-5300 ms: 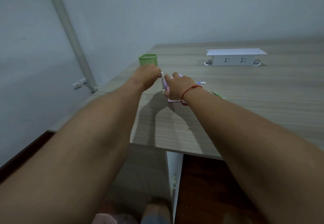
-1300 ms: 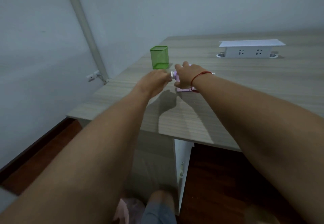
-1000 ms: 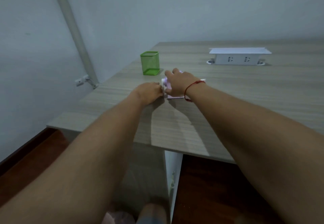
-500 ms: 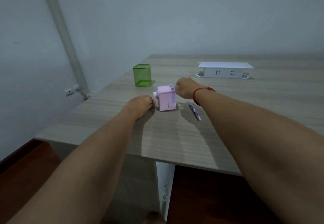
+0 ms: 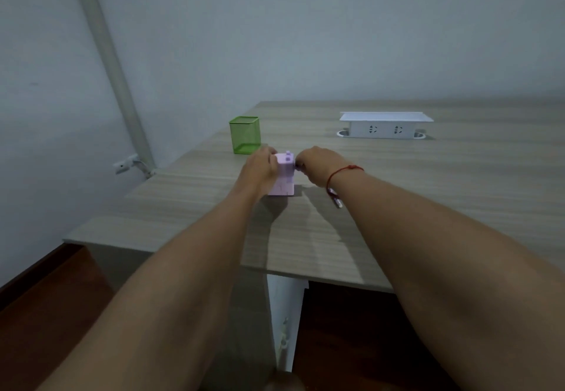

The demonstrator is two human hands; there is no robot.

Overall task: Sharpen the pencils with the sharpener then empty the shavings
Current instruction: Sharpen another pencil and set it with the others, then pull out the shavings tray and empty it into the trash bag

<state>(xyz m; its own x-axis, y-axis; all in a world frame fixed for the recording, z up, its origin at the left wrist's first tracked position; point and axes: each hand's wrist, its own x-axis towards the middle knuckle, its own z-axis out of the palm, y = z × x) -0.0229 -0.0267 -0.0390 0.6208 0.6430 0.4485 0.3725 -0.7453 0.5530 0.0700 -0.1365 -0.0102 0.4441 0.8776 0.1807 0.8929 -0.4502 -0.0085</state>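
Observation:
A pink box-shaped pencil sharpener [image 5: 285, 176] stands upright on the wooden table [image 5: 428, 182]. My left hand [image 5: 260, 168] is wrapped around its left side. My right hand [image 5: 316, 167], with a red string at the wrist, presses against the sharpener's upper right side, fingers curled; what they pinch is hidden. One pencil [image 5: 335, 198] lies flat on the table just under my right wrist. An empty green mesh pencil cup [image 5: 245, 134] stands behind the sharpener to the left.
A white pop-up socket box [image 5: 384, 126] sits at the back of the table on the right. The table's near edge and left corner lie close to my forearms. A wall with a sloping pipe [image 5: 110, 63] borders the table's left side.
My left hand rose from the table and closed around the sharpener's left side. My right hand shifted onto its upper right side. The pencil stays lying under my right wrist.

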